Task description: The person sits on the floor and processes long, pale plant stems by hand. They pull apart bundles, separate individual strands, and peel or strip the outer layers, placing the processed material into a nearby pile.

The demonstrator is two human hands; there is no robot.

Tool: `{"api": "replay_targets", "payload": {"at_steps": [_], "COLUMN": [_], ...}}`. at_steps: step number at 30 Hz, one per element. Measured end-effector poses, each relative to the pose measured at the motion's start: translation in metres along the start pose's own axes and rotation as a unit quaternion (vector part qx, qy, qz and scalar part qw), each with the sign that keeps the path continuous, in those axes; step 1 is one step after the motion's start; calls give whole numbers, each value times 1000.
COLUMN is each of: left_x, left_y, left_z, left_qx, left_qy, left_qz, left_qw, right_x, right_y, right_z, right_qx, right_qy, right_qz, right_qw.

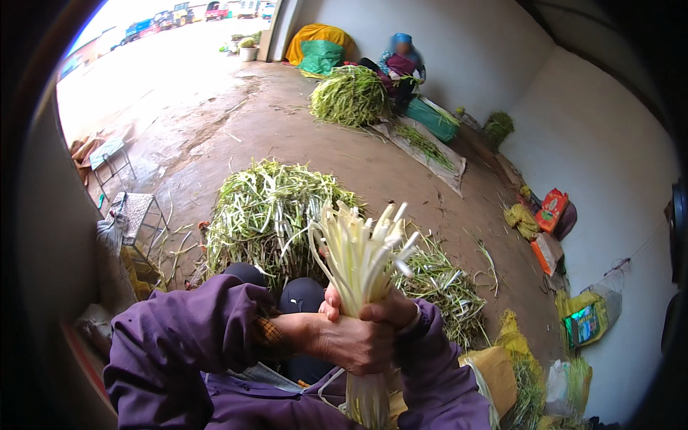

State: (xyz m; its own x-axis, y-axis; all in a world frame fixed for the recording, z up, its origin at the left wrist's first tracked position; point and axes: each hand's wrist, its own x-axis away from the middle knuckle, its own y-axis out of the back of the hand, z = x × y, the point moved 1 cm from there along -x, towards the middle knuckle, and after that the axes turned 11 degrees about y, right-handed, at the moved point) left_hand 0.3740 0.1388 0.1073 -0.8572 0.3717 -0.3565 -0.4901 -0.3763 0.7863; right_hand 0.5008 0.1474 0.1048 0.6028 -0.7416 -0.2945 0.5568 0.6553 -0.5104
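Note:
A bundle of pale, blanched vegetable stalks (365, 258) stands upright before my chest, its cut-looking ends fanned out at the top. My left hand (349, 339) wraps around it from the front, lower down. Just above and behind, my right hand (395, 310) also grips the bundle, its fingers partly hidden by the stalks. Below my hands, the bundle's lower part (368, 398) hangs against my jacket and runs out at the bottom edge. A large heap of green and white stalks (269, 209) lies past my knees. A second, flatter heap (446, 290) lies to the right.
Two stools (140, 215) (110, 156) stand at left. Across the floor, a seated person (400, 64) handles stalks beside a green heap (349, 97) and a cloth sheet (430, 156). At right are a yellow sack (513, 333), a lit screen (582, 326) and red bags (551, 209).

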Motion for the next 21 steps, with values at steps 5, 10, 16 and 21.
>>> {"api": "replay_targets", "payload": {"at_steps": [5, 10, 16, 21], "left_x": [-3, -29, -42, -28], "left_y": [-5, 9, 30, 17], "left_z": [-12, -9, 1, 8], "left_qx": [-105, -56, 31, 98], "left_qy": [50, 41, 138, 245], "left_qz": [49, 86, 52, 83], "left_qw": [992, 994, 989, 961], "right_x": [9, 31, 60, 85], "right_y": [-7, -2, 7, 22], "right_z": [17, 42, 67, 86], "right_qx": [99, 188, 198, 307], "right_qy": [-28, -5, 50, 82], "right_qz": [-92, -200, -302, -328], "right_qw": [990, 962, 931, 890]}}
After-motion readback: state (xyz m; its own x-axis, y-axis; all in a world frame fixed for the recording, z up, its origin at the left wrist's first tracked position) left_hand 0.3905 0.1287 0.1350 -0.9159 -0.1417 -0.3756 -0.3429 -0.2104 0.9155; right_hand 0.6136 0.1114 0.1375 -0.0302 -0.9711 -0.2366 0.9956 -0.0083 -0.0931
